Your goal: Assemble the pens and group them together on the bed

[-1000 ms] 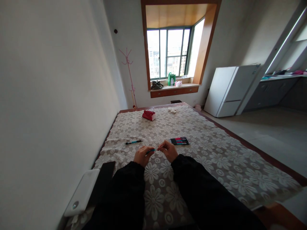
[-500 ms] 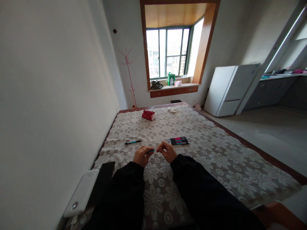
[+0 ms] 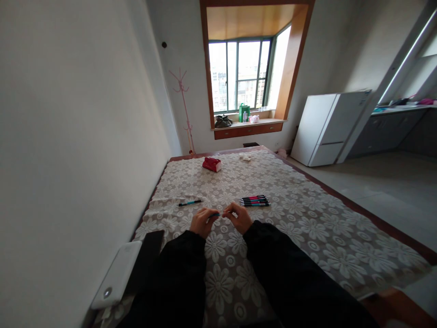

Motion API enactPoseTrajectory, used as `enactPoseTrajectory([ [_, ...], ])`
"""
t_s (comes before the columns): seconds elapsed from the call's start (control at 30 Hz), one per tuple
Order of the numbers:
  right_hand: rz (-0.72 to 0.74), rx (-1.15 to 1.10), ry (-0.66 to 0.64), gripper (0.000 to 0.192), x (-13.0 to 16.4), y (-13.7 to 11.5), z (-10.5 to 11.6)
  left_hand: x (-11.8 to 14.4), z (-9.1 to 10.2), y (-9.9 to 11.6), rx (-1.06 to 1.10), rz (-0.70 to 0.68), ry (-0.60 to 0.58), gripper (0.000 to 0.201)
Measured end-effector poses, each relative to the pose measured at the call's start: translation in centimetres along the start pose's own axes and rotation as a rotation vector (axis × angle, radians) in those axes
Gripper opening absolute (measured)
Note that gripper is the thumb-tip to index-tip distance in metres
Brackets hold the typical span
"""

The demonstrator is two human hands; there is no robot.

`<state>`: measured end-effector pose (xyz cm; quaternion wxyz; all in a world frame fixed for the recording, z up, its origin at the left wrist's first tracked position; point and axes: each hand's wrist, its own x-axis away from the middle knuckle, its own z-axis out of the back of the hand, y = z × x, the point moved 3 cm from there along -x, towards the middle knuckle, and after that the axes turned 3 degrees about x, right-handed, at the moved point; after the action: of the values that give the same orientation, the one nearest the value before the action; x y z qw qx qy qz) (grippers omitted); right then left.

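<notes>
Over the middle of the tablecloth, my left hand (image 3: 203,222) is closed in a pinch on a teal pen (image 3: 214,214), of which only a short piece shows. My right hand (image 3: 238,217) faces it, thumb and forefinger pressed together close to the pen's end. Whatever those right fingertips hold is too small to make out. Beyond my right hand, several pens (image 3: 254,201) in black, pink and teal lie side by side. A single teal and black pen (image 3: 190,202) rests on the cloth past my left hand.
A floral lace cloth (image 3: 317,223) covers the table. Farther back sit a red pouch-like packet (image 3: 212,164) and a crumpled white thing (image 3: 245,157). At the near left, a white device (image 3: 118,273) lies beside a dark flat object (image 3: 155,241), against the wall.
Both hands keep nearly the same place and pinch. The teal piece between them appears slightly turned and darker; the pens on the cloth have not moved.
</notes>
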<state>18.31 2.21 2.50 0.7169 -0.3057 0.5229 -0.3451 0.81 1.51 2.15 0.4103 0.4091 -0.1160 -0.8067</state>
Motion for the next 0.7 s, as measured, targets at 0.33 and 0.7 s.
enactPoseTrajectory([
  [0.33,0.067,0.134,-0.023,0.01,0.15,-0.24,0.02,-0.11,0.06,0.41,-0.013,-0.023,0.001,0.015],
  [0.7,0.014,0.071,-0.004,0.011,0.06,0.41,-0.48,-0.09,-0.1,0.2,0.006,-0.017,0.034,0.016],
])
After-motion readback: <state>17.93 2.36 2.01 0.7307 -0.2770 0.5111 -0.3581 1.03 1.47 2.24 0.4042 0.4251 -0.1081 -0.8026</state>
